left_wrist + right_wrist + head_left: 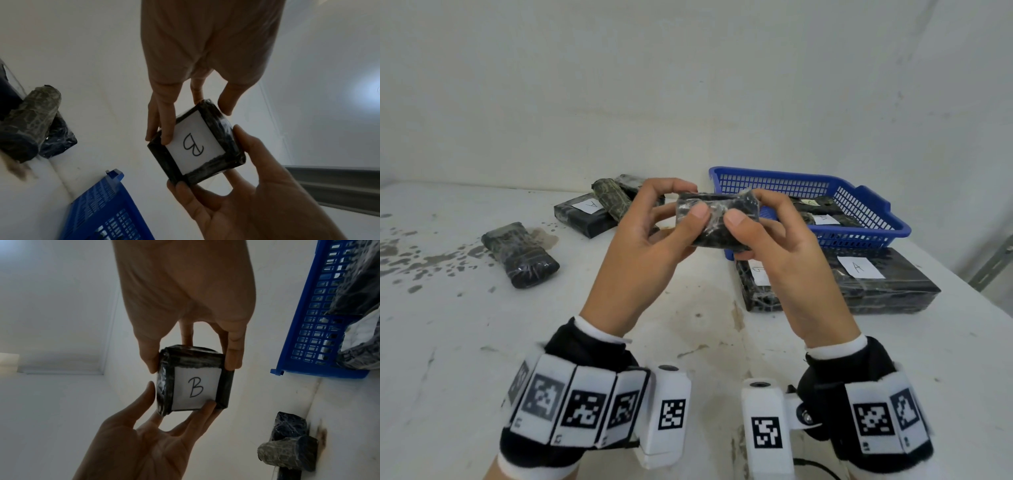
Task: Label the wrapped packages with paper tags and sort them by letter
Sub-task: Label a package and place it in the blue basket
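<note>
Both hands gripped one small wrapped package (717,219) between them, left hand (643,253) and right hand (777,253) pinching opposite ends, its B tag (195,390) facing away from the palms.

I see bare white table (671,329) just in front of my wrists and across the near left, open room for a hand to pass or set something down. To the right, a large black package tagged A (859,281) lies flat, with the blue basket (873,209) touching it behind, holding tagged packages. Farther left, a lone dark package (520,253) lies apart, and a pile of wrapped packages (599,209) blocks the far middle by the wall.
</note>
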